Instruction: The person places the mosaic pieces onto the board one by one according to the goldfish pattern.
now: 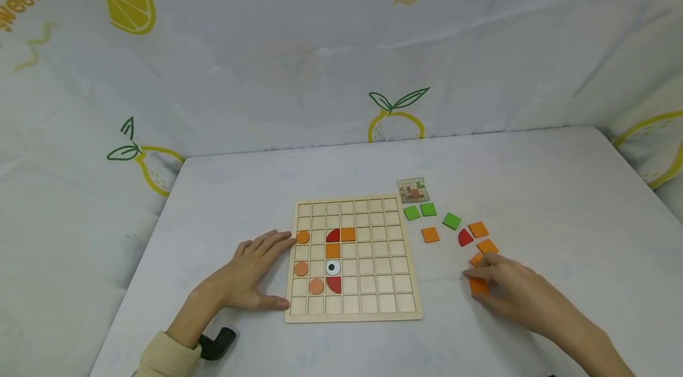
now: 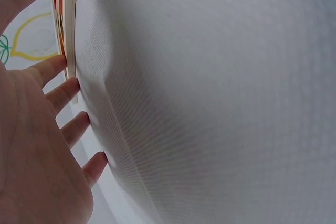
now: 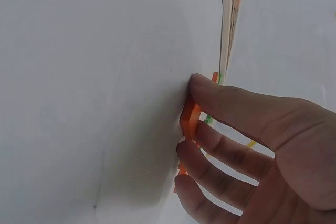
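A wooden grid board (image 1: 368, 306) lies mid-table and carries orange discs (image 1: 302, 237), red quarter circles (image 1: 333, 235), orange squares (image 1: 348, 234) and a black-and-white eye piece (image 1: 332, 267). My left hand (image 1: 267, 267) lies flat on the table, its fingertips (image 2: 71, 85) against the board's left edge (image 2: 71, 24). To the right of the board, my right hand (image 1: 482, 285) pinches an orange square tile (image 1: 478, 287) between thumb and fingers. The right wrist view shows that tile (image 3: 190, 119) tipped up off the cloth in my right hand (image 3: 247, 140).
Loose tiles lie right of the board: three green squares (image 1: 428, 209), orange squares (image 1: 430, 235) and a red quarter circle (image 1: 465, 238). A small pattern card (image 1: 413, 190) sits behind them. A lemon-print cloth (image 1: 341, 69) walls the back and sides.
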A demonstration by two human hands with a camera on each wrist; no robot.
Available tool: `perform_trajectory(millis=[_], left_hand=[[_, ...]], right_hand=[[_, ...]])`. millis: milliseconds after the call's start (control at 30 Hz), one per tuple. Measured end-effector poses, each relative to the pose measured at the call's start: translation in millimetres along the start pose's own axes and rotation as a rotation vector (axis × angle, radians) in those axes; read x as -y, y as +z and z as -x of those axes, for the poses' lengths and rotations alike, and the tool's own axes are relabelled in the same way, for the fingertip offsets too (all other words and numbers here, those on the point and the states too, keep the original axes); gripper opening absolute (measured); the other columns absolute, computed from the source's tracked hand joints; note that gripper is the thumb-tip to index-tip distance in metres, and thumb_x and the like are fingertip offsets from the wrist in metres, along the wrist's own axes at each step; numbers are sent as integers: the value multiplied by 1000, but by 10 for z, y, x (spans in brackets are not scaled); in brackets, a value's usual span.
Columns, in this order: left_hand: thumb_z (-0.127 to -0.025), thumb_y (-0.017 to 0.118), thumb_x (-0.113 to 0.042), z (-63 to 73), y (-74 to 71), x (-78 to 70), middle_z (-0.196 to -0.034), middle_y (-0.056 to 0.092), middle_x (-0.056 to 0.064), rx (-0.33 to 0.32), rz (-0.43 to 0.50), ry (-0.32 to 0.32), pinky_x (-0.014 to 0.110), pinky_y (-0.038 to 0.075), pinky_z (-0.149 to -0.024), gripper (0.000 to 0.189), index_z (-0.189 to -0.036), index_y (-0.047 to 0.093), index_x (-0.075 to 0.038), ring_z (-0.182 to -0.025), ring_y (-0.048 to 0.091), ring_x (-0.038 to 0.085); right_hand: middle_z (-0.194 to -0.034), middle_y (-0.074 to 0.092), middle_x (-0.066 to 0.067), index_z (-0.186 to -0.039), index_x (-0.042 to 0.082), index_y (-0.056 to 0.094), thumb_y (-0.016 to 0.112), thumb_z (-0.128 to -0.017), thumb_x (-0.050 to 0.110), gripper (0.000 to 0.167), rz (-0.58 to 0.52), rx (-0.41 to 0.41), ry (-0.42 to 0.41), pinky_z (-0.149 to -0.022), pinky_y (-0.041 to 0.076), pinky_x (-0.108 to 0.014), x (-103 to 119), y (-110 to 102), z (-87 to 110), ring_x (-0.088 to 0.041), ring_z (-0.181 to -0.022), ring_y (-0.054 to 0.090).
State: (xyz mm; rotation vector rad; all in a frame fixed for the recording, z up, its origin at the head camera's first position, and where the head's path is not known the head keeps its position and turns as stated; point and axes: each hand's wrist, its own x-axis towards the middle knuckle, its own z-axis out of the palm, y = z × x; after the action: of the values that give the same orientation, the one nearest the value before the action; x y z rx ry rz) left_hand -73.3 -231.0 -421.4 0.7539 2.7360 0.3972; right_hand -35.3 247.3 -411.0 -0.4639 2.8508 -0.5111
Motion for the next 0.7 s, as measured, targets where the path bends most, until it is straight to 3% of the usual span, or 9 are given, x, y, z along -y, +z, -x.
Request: perform_trajectory(millis=[400, 700], left_hand=[[-73, 77, -70, 2, 2, 3, -165, 36, 6, -3, -1, 5, 67, 32, -113, 108, -159, 34, -20, -154, 31, 38], [-73, 77, -70, -3, 9, 8, -165, 36, 5, -8, -4, 5, 67, 33, -113, 107, -158, 34, -21, -154, 31, 38]], right_hand=[[-99, 70, 6, -102, 10, 81, 89, -75, 17, 29, -11, -39, -9, -73, 56, -28, 2, 27, -4, -8, -84, 59], [-92, 69, 10, -99, 13, 82, 87, -77, 20, 23, -8, -64, -27, -65, 49, -23, 69, 7, -36, -2, -75, 52]])
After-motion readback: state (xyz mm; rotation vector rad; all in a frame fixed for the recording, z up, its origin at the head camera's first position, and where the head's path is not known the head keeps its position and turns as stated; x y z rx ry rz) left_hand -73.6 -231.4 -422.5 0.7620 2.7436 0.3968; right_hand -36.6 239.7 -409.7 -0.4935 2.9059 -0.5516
